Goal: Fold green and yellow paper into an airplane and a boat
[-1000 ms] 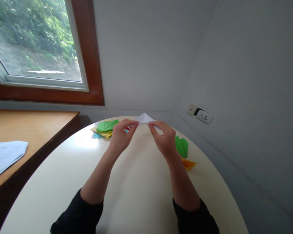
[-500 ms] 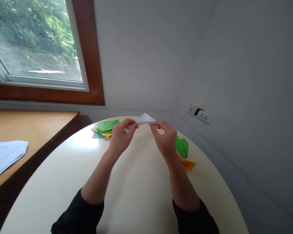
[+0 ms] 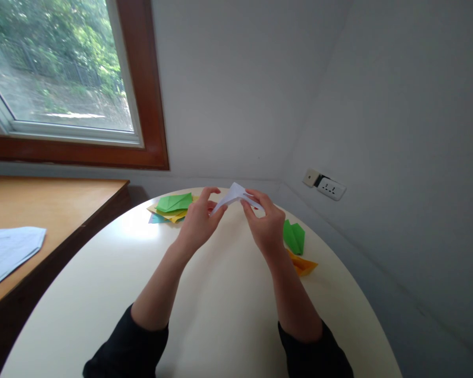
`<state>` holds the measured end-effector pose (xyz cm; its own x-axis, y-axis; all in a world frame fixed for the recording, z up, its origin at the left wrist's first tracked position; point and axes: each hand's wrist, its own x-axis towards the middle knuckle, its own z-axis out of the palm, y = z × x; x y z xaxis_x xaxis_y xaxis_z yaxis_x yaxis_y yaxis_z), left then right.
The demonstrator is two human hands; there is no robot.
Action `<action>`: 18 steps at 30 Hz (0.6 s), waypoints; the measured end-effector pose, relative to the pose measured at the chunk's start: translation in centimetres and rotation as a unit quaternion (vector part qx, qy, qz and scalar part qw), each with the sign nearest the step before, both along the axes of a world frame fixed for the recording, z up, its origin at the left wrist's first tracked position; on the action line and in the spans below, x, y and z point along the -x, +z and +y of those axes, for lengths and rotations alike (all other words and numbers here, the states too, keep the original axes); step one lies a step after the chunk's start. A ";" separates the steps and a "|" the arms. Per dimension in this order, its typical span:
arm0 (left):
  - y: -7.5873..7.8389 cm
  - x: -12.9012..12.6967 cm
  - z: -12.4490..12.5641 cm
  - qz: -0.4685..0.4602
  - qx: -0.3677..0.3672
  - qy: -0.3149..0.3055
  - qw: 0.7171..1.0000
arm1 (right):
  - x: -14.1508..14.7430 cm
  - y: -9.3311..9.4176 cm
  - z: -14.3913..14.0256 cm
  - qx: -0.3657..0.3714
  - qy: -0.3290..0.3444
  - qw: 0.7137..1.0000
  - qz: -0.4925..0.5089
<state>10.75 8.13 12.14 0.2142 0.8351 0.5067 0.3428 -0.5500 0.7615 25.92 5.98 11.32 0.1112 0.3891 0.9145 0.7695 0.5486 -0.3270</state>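
Fingers (image 3: 247, 198) of both hands pinch folded white paper (image 3: 233, 192) above table (image 3: 220, 315).

Wood-framed window (image 3: 63, 79), grey walls (image 3: 240, 89), round white table (image 3: 220, 304).

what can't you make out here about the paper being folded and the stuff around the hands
Head view, the only one:
- White folded paper: its lower part is hidden behind the left hand and right hand, so its full shape is unclear.
- Coloured paper stack: the lower sheets are covered by the green one on top; their count is unclear.
- Orange paper piece: partly hidden by the right forearm.
- Sheet on the wooden desk: cut off by the left edge, print too small to read.
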 end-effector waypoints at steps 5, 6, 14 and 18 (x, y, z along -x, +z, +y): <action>-0.1 -0.1 0.0 0.030 0.002 0.002 1.000 | 0.2 0.0 -0.1 -0.008 -0.008 0.998 -0.065; -0.1 -0.1 0.0 0.028 0.003 0.000 1.000 | 0.2 0.0 -0.1 -0.014 -0.015 0.997 -0.076; 0.2 -0.4 -0.1 -0.023 0.018 -0.018 0.999 | 0.6 -0.2 -0.1 -0.005 -0.038 0.991 -0.129; 0.1 -0.5 -0.1 -0.022 0.021 -0.020 0.999 | 0.9 -0.4 0.0 0.004 -0.025 0.992 -0.126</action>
<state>11.29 8.00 12.28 0.2271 0.8464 0.4817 0.2869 -0.5308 0.7975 25.07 5.94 10.95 -0.1021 0.3960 0.9126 0.8534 0.5063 -0.1242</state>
